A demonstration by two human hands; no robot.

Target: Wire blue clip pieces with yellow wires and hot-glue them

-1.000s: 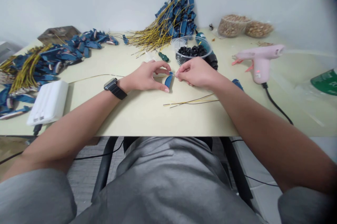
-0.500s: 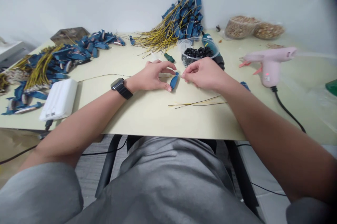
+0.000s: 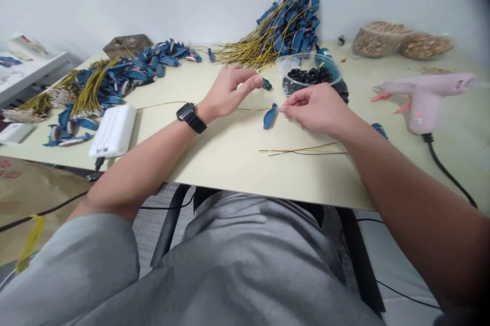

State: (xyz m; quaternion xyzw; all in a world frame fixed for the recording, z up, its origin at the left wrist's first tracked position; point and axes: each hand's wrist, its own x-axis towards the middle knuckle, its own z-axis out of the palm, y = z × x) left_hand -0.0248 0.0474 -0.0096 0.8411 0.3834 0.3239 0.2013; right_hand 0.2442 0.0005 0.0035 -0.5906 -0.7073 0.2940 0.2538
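A small blue leaf-shaped piece [image 3: 270, 116] is near the middle of the table, beside my right fingertips. A thin yellowish wire [image 3: 163, 105] runs from the left to its upper end. My right hand [image 3: 316, 106] is pinched close to that end; whatever lies between its fingertips is too small to make out. My left hand [image 3: 231, 90] is up and away from the blue piece, thumb and fingers drawn together. Its thumb tip meets a dark green object [image 3: 267, 83], and what the fingers hold is hidden. Below my hands lie several loose wires [image 3: 302, 151].
A clear tub [image 3: 337, 78] of black bits stands behind my right hand. At right is a pink glue gun [image 3: 424, 96]. Blue pieces on yellow wires [image 3: 291, 25] lean on the wall; more blue pieces [image 3: 156, 55] lie left, near a white power bank [image 3: 113, 131]. Bags of chips [image 3: 381, 40] stand behind.
My left hand has left the blue piece and moved up toward the green object, its fingers closing. My right hand stays by the blue piece. The whole view has shifted left.
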